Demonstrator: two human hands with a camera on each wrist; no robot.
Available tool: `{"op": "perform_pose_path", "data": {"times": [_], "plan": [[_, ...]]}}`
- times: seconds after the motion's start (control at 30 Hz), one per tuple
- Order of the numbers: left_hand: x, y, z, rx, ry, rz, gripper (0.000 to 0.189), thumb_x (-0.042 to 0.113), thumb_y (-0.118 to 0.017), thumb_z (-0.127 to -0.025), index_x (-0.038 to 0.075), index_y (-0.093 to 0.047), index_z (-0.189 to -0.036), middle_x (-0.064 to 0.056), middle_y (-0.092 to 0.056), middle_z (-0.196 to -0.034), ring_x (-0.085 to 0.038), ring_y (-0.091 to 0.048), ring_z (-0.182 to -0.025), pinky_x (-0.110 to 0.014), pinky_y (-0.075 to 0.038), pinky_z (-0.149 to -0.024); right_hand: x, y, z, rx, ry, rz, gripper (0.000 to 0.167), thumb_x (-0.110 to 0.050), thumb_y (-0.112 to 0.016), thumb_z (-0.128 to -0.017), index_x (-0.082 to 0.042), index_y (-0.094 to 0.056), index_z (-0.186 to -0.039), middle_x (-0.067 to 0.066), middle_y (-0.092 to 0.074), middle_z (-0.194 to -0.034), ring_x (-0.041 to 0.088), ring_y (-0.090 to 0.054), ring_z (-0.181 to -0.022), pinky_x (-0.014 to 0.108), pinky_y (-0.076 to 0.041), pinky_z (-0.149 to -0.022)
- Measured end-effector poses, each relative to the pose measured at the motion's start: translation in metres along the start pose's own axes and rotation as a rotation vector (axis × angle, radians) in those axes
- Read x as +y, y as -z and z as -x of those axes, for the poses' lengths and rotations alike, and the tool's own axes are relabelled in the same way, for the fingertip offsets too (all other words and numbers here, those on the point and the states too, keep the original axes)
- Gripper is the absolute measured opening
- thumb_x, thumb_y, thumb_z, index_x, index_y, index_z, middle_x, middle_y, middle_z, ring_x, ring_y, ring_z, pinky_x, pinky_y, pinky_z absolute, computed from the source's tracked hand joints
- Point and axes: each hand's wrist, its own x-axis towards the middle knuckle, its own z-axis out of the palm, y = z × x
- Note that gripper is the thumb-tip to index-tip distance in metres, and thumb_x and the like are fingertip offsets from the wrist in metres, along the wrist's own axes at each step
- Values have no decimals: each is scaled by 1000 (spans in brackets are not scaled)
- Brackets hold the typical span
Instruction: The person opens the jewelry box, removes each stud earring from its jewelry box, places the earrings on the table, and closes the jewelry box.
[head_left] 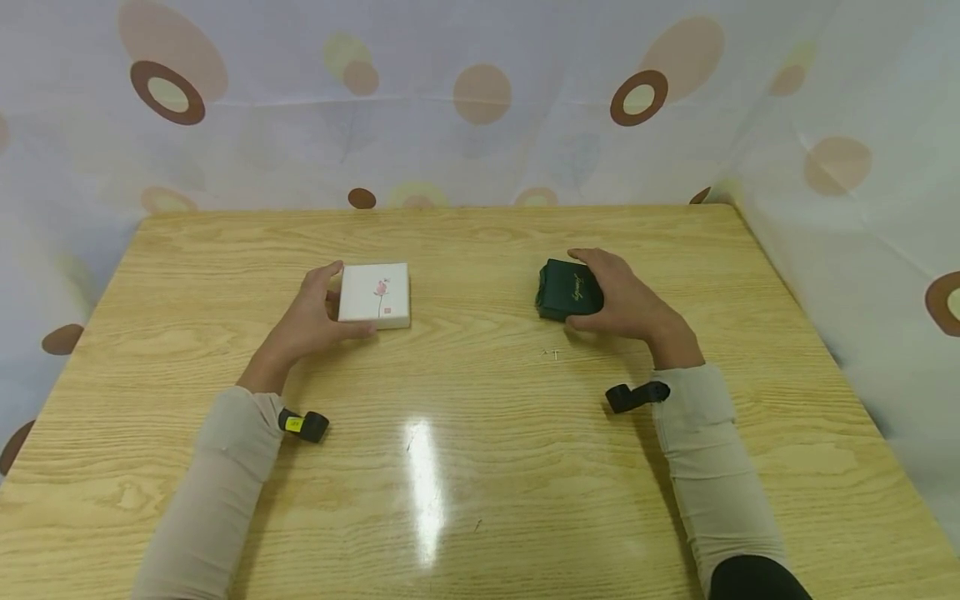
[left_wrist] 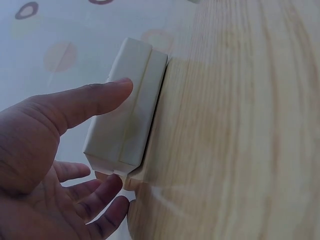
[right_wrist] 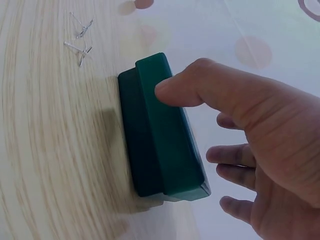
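Note:
The white box, printed with a pink flower, lies flat at the centre left. Beside it, my left hand has its thumb along the front side and its index finger near the back left corner. In the left wrist view, the other fingers spread loosely past the white box. The dark green box bears gold script. My right hand spans its right end, thumb at the front, index finger beyond the back edge. The right wrist view shows the thumb at the green lid and the remaining fingertips apart from it.
Two tiny silver pieces with thin posts, like stud earrings, lie in front of the green box. The wooden table reflects a bright light strip. A curtain with brown and yellow spots hangs behind and at the sides.

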Motion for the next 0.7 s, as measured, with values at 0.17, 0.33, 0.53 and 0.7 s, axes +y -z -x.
{"op": "perform_pose_path", "data": {"times": [0.17,0.33,0.53,0.7], "plan": [[-3,-1,-2,-4,-2,-2,113,23,-83,-82,7,-3,-161,-20,-9,-165,-40,-44,-132,-53,-37,-111,-5,0,0,25,17,23,86,-23,-78,-85,-4,-30,-154,23,-30,-159,45,-21,-149,63,-21,-118],[-4,0,-3,-13,-1,10,113,21,-83,-82,7,-4,-161,-20,-11,-164,-40,-44,-131,-53,-37,-110,-13,-5,-2,67,71,42,81,-22,-80,-83,-4,-38,-150,22,-36,-155,44,-29,-146,62,-27,-116],[-5,-2,-4,-9,-1,5,112,20,-83,-81,7,-6,-160,-20,-20,-161,-36,-47,-121,-48,-39,-103,-33,-11,-3,98,140,92,77,-25,-79,-83,-5,-43,-148,21,-39,-154,42,-33,-144,65,-27,-114],[-5,-4,-4,-16,-12,32,110,17,-83,-81,6,-8,-160,-20,-26,-159,-37,-50,-120,-47,-40,-102,-50,-16,-4,89,182,120,77,-29,-78,-83,-8,-43,-149,19,-39,-155,40,-33,-146,64,-27,-115]]}}
